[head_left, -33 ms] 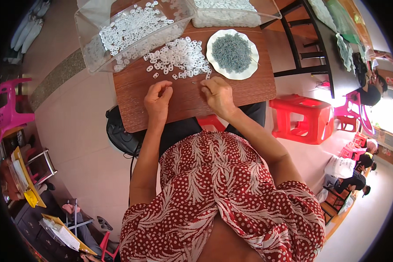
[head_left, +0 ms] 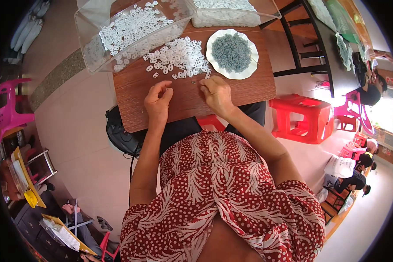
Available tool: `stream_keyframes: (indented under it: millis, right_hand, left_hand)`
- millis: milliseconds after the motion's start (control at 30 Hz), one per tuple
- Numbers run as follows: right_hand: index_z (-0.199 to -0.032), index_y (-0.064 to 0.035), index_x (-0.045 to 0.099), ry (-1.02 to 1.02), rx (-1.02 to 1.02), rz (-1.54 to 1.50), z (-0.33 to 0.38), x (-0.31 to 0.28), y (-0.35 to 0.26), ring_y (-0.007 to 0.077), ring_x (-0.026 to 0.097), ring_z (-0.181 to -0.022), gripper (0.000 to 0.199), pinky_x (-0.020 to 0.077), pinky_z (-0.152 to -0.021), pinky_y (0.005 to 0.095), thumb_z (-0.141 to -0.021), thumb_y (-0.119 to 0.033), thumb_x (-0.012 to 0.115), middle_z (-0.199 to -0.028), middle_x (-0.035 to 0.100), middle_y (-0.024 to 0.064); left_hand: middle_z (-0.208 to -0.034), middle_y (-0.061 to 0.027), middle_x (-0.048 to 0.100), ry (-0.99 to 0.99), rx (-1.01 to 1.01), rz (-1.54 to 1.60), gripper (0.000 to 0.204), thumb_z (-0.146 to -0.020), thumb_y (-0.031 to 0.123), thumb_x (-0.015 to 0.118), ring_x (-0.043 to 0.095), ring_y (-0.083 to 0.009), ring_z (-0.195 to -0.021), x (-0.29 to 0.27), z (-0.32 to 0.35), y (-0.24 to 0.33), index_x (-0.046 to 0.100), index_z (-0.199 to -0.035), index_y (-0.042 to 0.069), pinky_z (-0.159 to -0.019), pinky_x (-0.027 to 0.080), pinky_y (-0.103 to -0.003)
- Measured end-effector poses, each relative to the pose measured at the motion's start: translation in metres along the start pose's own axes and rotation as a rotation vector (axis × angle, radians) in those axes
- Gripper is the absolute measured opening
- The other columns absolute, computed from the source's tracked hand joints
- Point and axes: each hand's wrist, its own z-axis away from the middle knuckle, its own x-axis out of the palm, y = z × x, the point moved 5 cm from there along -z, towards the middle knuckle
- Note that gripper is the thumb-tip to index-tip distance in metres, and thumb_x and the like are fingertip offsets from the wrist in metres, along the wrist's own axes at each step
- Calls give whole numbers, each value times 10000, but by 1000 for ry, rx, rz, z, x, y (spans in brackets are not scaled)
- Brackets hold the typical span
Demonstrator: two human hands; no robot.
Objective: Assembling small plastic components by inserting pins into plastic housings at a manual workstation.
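My left hand (head_left: 158, 102) is over the wooden table (head_left: 131, 98), its fingers curled toward the thumb. Whatever its fingertips may pinch is too small to make out. To its right, my right hand (head_left: 218, 94) is closed, thumb against fingers, at the near edge of a heap of small white two-holed plastic pieces (head_left: 183, 54). I cannot tell what is between those fingertips. A tiny grey pin-like piece (head_left: 194, 82) lies on the wood between the hands. Beyond my right hand stands a white scalloped plate (head_left: 212, 46) heaped with small grey-green pin-like pieces (head_left: 232, 52).
A clear plastic bin (head_left: 85, 48) of white pieces stands at the far left table edge, with a second clear bin (head_left: 231, 19) beside it. A red stool (head_left: 308, 120) and a black-framed table (head_left: 301, 70) are to the right. A black bag (head_left: 120, 131) hangs near my left.
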Motion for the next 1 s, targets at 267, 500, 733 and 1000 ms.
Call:
stream_keyframes:
  millis: [267,500,733,1000]
  right_hand:
    - [-712,-57,553,14,-101,111,-1,27,7,308,528,-690,78,437,-570,411,-665,-46,614,-687,504,116]
    - [-742,-62,563,0,-48,141,1,30,10,311,532,-704,76,439,-578,407,-681,-51,608,-702,506,118]
    - [-752,-66,573,9,-80,2,-6,40,-4,308,548,-735,104,450,-597,400,-687,-97,648,-735,539,106]
    - [-738,-34,545,-125,-116,164,-19,80,-21,311,553,-758,102,474,-621,386,-677,-74,617,-768,551,133]
  left_hand:
    - [-733,-9,572,-41,-191,259,81,-801,35,625,503,-59,-591,4,18,5,577,-864,16,-490,398,-174]
    - [-756,-54,610,-54,-215,324,69,-823,49,605,527,-79,-574,4,21,1,567,-865,11,-485,415,-180]
    - [-743,-62,604,-41,-280,387,81,-837,67,594,529,-86,-563,1,23,-3,558,-882,10,-472,418,-182]
    - [-723,-54,587,41,-281,370,85,-832,54,599,511,-79,-561,-12,25,-9,561,-892,7,-469,403,-182]
